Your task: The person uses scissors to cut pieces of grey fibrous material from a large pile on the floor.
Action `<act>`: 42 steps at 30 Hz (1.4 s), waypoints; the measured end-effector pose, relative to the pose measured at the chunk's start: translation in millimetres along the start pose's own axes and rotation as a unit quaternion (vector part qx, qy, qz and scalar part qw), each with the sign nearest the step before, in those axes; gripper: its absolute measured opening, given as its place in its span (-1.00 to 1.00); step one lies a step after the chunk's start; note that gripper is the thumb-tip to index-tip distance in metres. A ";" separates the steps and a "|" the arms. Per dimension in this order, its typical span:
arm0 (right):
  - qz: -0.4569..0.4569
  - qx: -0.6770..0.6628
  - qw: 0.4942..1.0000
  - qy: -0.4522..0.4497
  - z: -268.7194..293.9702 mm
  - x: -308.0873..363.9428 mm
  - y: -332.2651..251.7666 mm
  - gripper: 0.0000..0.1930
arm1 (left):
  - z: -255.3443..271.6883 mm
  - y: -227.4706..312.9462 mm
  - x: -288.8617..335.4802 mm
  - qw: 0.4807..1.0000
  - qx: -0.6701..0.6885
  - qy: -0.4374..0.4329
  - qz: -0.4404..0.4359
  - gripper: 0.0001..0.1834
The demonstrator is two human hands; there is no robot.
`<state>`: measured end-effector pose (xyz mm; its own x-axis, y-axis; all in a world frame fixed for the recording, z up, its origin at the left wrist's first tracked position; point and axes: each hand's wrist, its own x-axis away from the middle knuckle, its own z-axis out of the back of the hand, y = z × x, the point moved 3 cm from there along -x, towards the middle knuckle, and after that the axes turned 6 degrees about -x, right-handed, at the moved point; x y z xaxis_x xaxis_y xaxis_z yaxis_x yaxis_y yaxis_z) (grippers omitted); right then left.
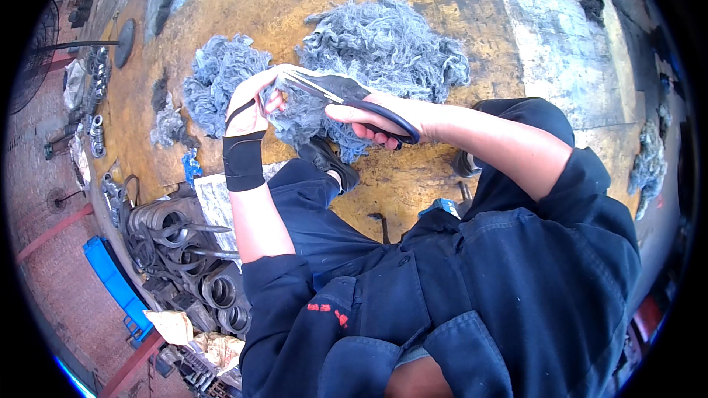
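Leftward from right hand (375, 119), gripping scissors (342, 99), along blades (316, 89) to left hand (249, 94), curled by grey fibre (296, 124), pinch unclear.

The left forearm (259, 225) is pointing forward, the left hand (253, 97) bending inward, its fingers (276, 100) curling, how tightly being hard to tell. The right forearm (490, 135) is slanting inward, the right hand (404, 108) gripping, its thumb (341, 113) lying beyond the curled fingers.

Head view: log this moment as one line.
right hand: holds scissors | left hand: near blades, grip unclear | large grey fibre heap: on yellow surface
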<state>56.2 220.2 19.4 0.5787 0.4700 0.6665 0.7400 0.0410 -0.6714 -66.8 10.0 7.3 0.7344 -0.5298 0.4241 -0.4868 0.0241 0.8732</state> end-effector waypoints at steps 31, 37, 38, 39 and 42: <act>0.008 -0.078 0.997 0.011 -4.3 -19.8 11.1 -0.38 | -19.3 2.9 -2.1 0.986 -0.169 0.006 0.008 -0.82; 0.009 -0.095 0.994 0.050 -5.5 -22.1 3.5 -0.38 | -26.4 3.1 -5.2 0.984 -0.176 -0.003 0.000 -0.85; 0.012 -0.081 0.995 0.056 -6.1 -20.6 1.6 -0.38 | -27.2 4.4 -4.3 0.984 -0.178 -0.001 -0.003 -0.85; 0.015 -0.067 0.996 0.063 -6.4 -19.5 0.3 -0.38 | -27.8 5.1 -2.5 0.986 -0.165 0.017 -0.013 -0.81; 0.040 -0.050 0.997 0.053 -6.7 -17.2 -1.4 -0.37 | -39.3 9.1 0.9 0.989 -0.138 0.036 -0.041 -0.65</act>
<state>47.6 206.2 11.1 0.6666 0.3730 0.6454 0.7168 -0.0832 -0.6923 -52.0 43.1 25.1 0.8023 -0.4783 0.3572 -0.2847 0.2194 0.9332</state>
